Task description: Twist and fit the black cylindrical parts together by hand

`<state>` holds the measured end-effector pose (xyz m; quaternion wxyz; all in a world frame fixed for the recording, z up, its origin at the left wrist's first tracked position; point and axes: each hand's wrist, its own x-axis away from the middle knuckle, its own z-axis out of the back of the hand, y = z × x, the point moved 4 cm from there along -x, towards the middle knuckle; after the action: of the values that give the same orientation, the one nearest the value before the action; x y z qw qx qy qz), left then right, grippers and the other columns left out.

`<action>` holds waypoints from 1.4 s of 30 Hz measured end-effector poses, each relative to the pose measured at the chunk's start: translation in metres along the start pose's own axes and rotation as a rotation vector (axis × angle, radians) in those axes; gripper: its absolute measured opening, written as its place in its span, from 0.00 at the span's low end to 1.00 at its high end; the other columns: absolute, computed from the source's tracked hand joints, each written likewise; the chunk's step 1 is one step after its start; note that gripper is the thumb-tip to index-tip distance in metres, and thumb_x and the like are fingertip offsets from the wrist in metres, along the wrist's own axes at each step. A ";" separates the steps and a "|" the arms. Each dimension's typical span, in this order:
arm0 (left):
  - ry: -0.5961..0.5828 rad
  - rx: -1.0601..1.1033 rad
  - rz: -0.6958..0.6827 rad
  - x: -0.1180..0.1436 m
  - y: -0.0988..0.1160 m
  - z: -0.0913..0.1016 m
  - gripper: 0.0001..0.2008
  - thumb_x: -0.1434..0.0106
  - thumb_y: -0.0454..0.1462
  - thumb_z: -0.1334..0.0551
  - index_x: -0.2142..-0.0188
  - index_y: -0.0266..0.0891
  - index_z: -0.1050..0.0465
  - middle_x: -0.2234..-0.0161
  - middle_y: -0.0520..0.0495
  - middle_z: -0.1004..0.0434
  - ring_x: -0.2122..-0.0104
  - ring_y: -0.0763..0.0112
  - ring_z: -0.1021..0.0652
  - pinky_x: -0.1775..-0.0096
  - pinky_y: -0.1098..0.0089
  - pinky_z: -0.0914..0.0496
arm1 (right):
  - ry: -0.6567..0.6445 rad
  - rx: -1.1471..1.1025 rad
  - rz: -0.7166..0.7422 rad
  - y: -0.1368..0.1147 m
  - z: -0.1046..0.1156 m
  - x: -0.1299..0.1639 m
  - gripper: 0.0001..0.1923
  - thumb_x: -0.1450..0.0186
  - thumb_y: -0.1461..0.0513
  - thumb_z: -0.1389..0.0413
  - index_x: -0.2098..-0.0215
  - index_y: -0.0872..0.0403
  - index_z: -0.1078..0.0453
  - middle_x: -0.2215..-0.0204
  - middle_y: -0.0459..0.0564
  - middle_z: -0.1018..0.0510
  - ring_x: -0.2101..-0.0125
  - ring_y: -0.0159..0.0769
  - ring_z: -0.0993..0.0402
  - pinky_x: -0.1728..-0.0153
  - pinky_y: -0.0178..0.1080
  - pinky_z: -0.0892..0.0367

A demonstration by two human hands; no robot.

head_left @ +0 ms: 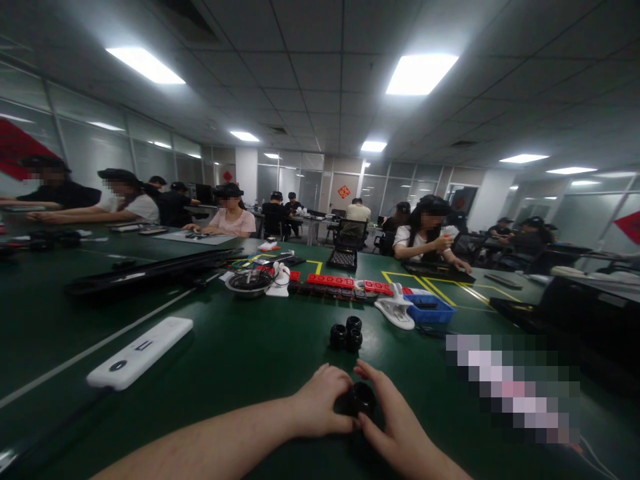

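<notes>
My left hand point(320, 400) and my right hand point(395, 427) meet low in the middle of the head view, both closed around one small black round part point(361, 399) just above the green table point(240, 360). A short way beyond my fingers, a cluster of three similar black round parts point(346, 335) stands on the table. My left forearm stretches in from the bottom left.
A long white device point(140, 352) lies to the left. Farther back are a round dish point(249, 282), rows of red parts point(350, 283), a white clip-like tool point(396, 308) and a blue tray point(429, 309). A black box point(590, 320) stands right. Several people work at tables behind.
</notes>
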<state>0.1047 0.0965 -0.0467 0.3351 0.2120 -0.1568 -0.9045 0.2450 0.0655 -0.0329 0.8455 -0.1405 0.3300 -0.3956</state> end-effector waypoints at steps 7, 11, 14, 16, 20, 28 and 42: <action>-0.005 -0.003 -0.001 -0.001 -0.002 -0.001 0.19 0.48 0.45 0.37 0.59 0.40 0.34 0.59 0.47 0.31 0.58 0.61 0.31 0.51 0.62 0.41 | 0.032 0.002 -0.116 0.003 -0.002 -0.004 0.30 0.45 0.62 0.45 0.46 0.57 0.47 0.54 0.58 0.33 0.54 0.45 0.34 0.53 0.49 0.37; -0.022 -0.002 0.015 -0.001 -0.004 -0.003 0.20 0.51 0.43 0.35 0.59 0.40 0.34 0.58 0.48 0.32 0.57 0.60 0.32 0.51 0.62 0.42 | 0.019 -0.017 -0.100 0.001 -0.005 -0.004 0.26 0.44 0.65 0.48 0.47 0.56 0.45 0.54 0.56 0.32 0.54 0.43 0.34 0.52 0.47 0.37; -0.016 0.001 0.007 -0.001 -0.003 -0.003 0.23 0.51 0.43 0.34 0.57 0.41 0.35 0.58 0.48 0.32 0.57 0.61 0.32 0.50 0.61 0.43 | 0.010 -0.028 -0.053 0.000 -0.004 -0.002 0.28 0.44 0.66 0.50 0.46 0.56 0.47 0.51 0.57 0.34 0.51 0.43 0.36 0.50 0.47 0.39; -0.006 -0.006 0.000 -0.001 -0.002 -0.003 0.23 0.51 0.44 0.34 0.57 0.41 0.35 0.57 0.47 0.32 0.56 0.61 0.32 0.50 0.61 0.43 | 0.010 -0.016 -0.031 0.001 -0.002 -0.001 0.29 0.45 0.66 0.50 0.45 0.57 0.49 0.49 0.59 0.35 0.49 0.44 0.38 0.49 0.49 0.41; -0.007 -0.018 -0.007 -0.001 0.000 -0.001 0.21 0.50 0.45 0.35 0.59 0.41 0.33 0.58 0.47 0.31 0.56 0.61 0.32 0.50 0.61 0.43 | 0.089 0.023 -0.056 0.005 0.003 -0.002 0.29 0.43 0.62 0.48 0.45 0.57 0.49 0.51 0.60 0.34 0.51 0.46 0.36 0.51 0.51 0.39; -0.040 -0.018 -0.007 -0.002 -0.001 -0.001 0.19 0.53 0.42 0.33 0.60 0.42 0.31 0.58 0.49 0.31 0.56 0.60 0.32 0.50 0.61 0.43 | -0.001 -0.038 -0.136 0.007 -0.004 -0.005 0.28 0.47 0.65 0.47 0.47 0.54 0.44 0.57 0.54 0.29 0.55 0.43 0.32 0.53 0.47 0.37; -0.036 -0.024 -0.015 -0.001 0.001 0.000 0.19 0.51 0.44 0.35 0.60 0.42 0.32 0.58 0.48 0.31 0.57 0.60 0.32 0.51 0.63 0.41 | -0.035 -0.107 -0.153 0.008 -0.003 -0.002 0.37 0.47 0.63 0.44 0.42 0.55 0.52 0.52 0.56 0.33 0.51 0.44 0.36 0.50 0.49 0.41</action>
<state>0.1055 0.0966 -0.0457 0.3280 0.1927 -0.1502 -0.9125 0.2470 0.0730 -0.0381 0.8097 -0.2172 0.3240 -0.4384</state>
